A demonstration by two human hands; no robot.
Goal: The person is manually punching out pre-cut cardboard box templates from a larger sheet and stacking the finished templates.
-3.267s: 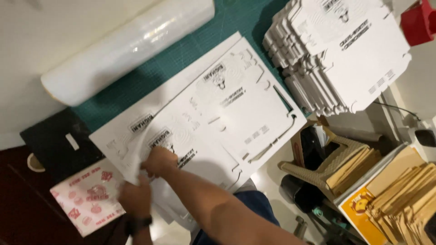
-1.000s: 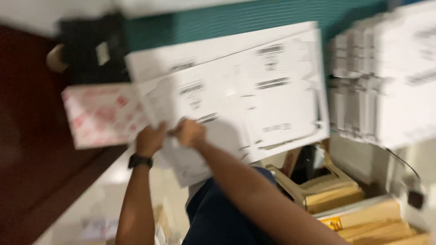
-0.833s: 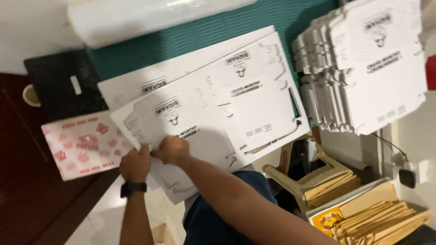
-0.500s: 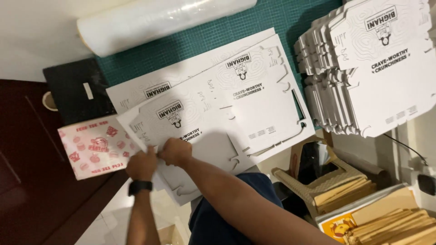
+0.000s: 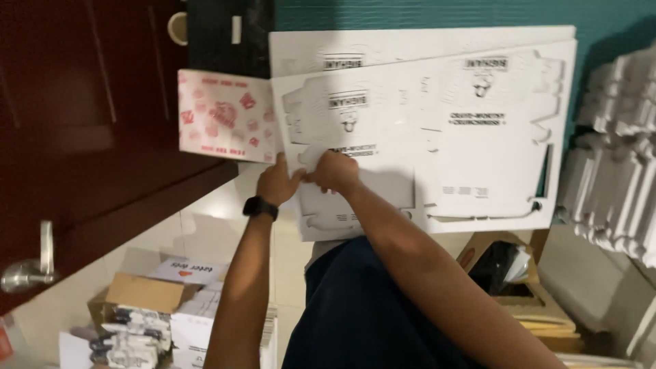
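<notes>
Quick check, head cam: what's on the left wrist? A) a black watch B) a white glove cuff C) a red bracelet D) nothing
A: a black watch sits on the wrist just below the left hand, which meets the right hand at the edge of the white die-cut cardboard sheet.

Two hands are meeting at the near edge of a flat cardboard sheet, the left hand just left of the right hand, both touching it. A second sheet is lying under it, sticking out behind. A patterned paper is lying to the left, touching the sheet. A stack of boxes is sitting to the right. Open cartons are sitting low down on the left.
</notes>
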